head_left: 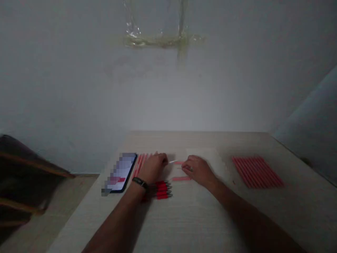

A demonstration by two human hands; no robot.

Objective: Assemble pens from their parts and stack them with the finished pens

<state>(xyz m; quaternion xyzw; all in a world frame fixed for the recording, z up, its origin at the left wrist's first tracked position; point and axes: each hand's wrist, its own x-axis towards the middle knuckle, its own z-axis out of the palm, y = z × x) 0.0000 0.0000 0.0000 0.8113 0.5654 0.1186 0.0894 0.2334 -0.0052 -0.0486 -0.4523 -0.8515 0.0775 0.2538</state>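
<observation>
My left hand [155, 165], with a dark band at the wrist, is closed, and a thin white stick [172, 161] sticks out from its fingertips to the right. My right hand [197, 169] faces it with fingers pinched together. A small pale tip [179, 168] shows at those fingers, too blurred to name. Between the hands lies a pink tube [181, 179], partly beside my right hand. Behind it is another short pink piece [178, 162]. Red pen grip sections with metal tips [162, 190] are grouped just right of my left wrist.
A phone [122, 174] lies at the table's left edge. Beside it, pink and white tubes [139, 163] are partly hidden by my left hand. A neat row of pink tubes [258, 172] lies at the right. A wall [200, 98] stands behind the table [173, 225].
</observation>
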